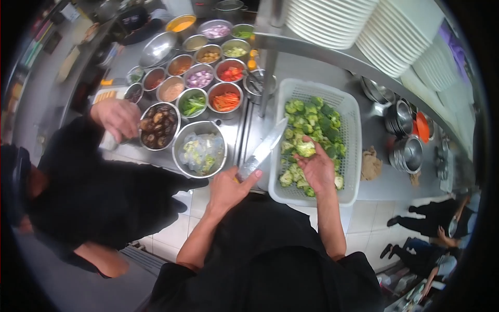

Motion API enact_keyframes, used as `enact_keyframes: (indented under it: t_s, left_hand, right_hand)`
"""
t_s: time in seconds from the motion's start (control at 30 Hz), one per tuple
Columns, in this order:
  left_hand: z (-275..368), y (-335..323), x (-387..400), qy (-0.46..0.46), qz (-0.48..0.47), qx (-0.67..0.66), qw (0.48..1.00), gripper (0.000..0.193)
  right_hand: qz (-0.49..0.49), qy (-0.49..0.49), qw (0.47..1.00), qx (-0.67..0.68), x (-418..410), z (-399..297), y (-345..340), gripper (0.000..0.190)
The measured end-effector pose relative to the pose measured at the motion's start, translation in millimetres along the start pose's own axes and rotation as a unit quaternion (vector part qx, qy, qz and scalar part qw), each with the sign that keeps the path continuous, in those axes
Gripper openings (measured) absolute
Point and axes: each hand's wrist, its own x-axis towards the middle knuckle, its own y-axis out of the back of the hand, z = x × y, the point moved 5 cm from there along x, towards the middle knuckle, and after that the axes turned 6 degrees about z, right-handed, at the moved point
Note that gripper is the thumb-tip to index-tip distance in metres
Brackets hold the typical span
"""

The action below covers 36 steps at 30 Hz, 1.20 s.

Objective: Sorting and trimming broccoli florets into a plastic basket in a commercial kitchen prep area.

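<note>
My left hand (229,191) is closed around the handle of a kitchen knife (263,150), whose broad blade slants up towards the white basket. In my right hand (319,167) a pale green broccoli floret (305,148) is held at the fingertips, over the basket. The perforated white plastic basket (354,156) holds many broccoli florets (312,117). Left of the knife, a steel pot (224,156) contains a clear plastic bag and some broccoli pieces.
A co-worker's hand (119,117) is beside a pot of mushrooms (158,126) at left. Several steel pots of cut vegetables, including carrot strips (225,101), stand behind. Plate stacks (331,19) rest on the overhead shelf (331,56). A brown cloth (371,163) and stacked steel bowls (405,154) lie right.
</note>
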Motion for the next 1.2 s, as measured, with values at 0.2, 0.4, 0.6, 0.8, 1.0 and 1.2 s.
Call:
enact_keyframes:
  t_s: [0.2, 0.4, 0.6, 0.8, 1.0, 1.2]
  left_hand:
    - [8.9, 2.2, 7.7, -0.027, 0.045, -0.007, 0.999, 0.059]
    - [31.7, -3.8, 14.2, -0.024, 0.011, 0.002, 1.000, 0.066]
    - [50.9, -8.2, 17.1, -0.039, 0.007, 0.006, 0.999, 0.068]
    - [40.8, -9.4, 19.1, -0.038, 0.028, 0.006, 0.999, 0.065]
    - [5.7, 4.9, 22.3, 0.014, 0.069, -0.003, 0.998, 0.069]
    - [-7.3, 8.7, 10.5, 0.049, 0.068, -0.013, 0.996, 0.069]
  right_hand:
    - [-0.085, 0.041, 0.996, 0.006, -4.9, -3.8, -22.4, 0.052]
    - [-0.104, 0.056, 0.992, -0.039, -18.1, -14.9, -38.6, 0.055]
    - [-0.081, 0.070, 0.993, -0.058, -21.1, -18.9, -40.8, 0.054]
    - [0.022, 0.120, 0.936, -0.330, -11.1, -29.1, -10.3, 0.045]
    - [0.147, 0.228, 0.751, -0.602, -0.6, -71.8, 6.1, 0.037]
    - [0.162, 0.472, 0.495, -0.711, 33.5, -86.0, -24.5, 0.036]
